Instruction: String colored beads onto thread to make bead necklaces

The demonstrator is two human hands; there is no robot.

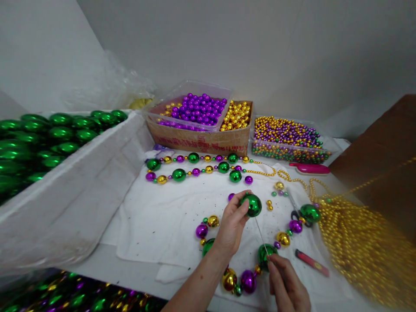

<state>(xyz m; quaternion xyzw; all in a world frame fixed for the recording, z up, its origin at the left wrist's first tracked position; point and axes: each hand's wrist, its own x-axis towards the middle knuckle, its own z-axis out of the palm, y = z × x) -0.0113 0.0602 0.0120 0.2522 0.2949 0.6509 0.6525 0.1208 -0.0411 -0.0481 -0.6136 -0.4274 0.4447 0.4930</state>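
Green ball (254,205) is held by the left hand (232,225); nearer and to the right, the right hand (287,284) pinches narrowly a pale thread (261,234).

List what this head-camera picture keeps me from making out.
Head view: the pinched part of the thin pale strand, covered by the right hand.
Head view: the rest of one shiny round green bead, behind the left forearm.
Head view: the left end of the white foam-like box, cut off by the left edge.
Head view: single beads rightward in the heaped gold bead strings, blurred.
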